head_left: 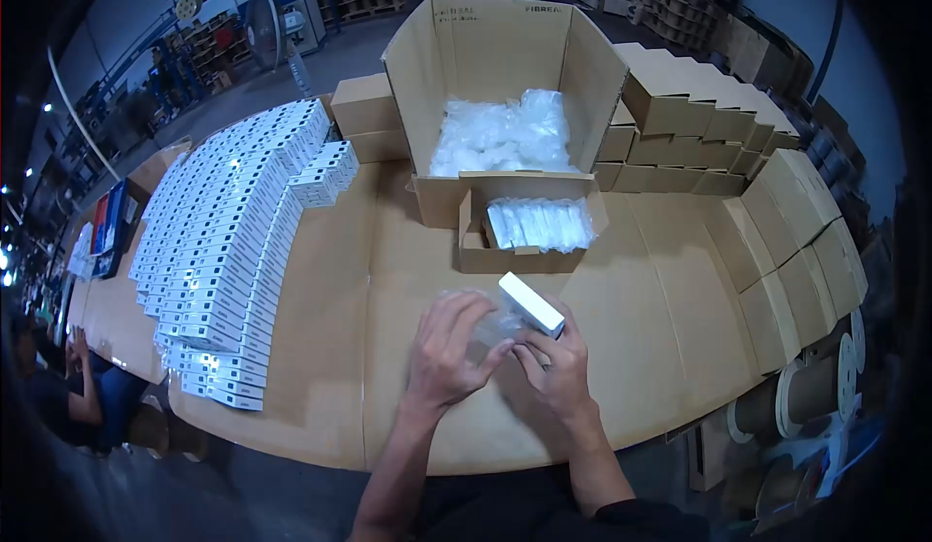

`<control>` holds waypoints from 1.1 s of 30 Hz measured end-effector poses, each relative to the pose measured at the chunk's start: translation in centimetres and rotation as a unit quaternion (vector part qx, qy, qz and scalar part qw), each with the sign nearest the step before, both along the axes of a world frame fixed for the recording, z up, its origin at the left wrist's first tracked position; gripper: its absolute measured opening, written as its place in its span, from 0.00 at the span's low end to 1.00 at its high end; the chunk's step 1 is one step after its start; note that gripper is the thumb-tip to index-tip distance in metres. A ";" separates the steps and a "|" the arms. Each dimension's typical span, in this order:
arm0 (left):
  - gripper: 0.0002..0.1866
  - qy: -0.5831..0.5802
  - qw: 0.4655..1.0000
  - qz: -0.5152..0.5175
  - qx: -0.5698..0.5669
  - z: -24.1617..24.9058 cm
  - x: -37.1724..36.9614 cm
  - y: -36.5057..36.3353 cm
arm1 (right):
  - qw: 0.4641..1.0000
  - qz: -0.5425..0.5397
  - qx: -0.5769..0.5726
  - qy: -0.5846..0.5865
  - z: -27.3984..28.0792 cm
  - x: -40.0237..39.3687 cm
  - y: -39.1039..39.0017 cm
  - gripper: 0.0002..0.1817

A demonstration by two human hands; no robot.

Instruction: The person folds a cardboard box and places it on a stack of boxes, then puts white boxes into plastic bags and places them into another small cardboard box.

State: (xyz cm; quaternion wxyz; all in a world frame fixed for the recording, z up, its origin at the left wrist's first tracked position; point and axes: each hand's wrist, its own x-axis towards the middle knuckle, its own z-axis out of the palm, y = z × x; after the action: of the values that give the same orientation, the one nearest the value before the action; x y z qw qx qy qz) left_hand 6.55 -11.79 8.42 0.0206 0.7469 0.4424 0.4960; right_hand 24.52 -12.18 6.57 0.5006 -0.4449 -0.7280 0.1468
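Note:
My right hand (565,367) grips a small white box (530,301), tilted above the cardboard-covered table. A crumpled clear plastic bag (498,326) lies between my hands, and my left hand (449,346) pinches it with curved fingers. My right fingertips meet the bag at the box's lower end. Just beyond my hands stands an open small carton (519,262), partly filled with a row of bagged white boxes (541,224). Behind it, a large open carton (503,52) holds a heap of clear plastic bags (505,139).
To the left rises a big stack of small labelled white boxes (228,251). Closed brown cartons (680,125) are stacked at the back right, with more cartons (796,251) along the right edge. Cable spools (820,387) stand below that edge. Another person (83,396) is at the far left.

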 end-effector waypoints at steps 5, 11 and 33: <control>0.12 -0.031 0.999 -0.001 -0.007 -1.9 0.9 0.5 | 0.998 -0.025 -0.013 -0.050 0.7 0.1 -0.2 0.10; 0.09 -0.096 0.995 0.027 -0.029 -3.2 2.0 0.6 | 0.996 -0.055 -0.015 -0.063 0.5 0.0 -0.5 0.09; 0.12 -0.154 0.953 0.039 -0.258 -1.5 -0.8 3.1 | 0.965 0.090 -0.247 -0.009 -1.1 1.8 -1.0 0.07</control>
State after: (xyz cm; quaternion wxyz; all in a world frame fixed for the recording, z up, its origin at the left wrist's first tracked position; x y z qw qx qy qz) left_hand 5.74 -8.65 6.94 0.2614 0.6129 0.5751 0.4746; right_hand 26.30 -13.20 5.45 0.3533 -0.4889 -0.7105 0.3624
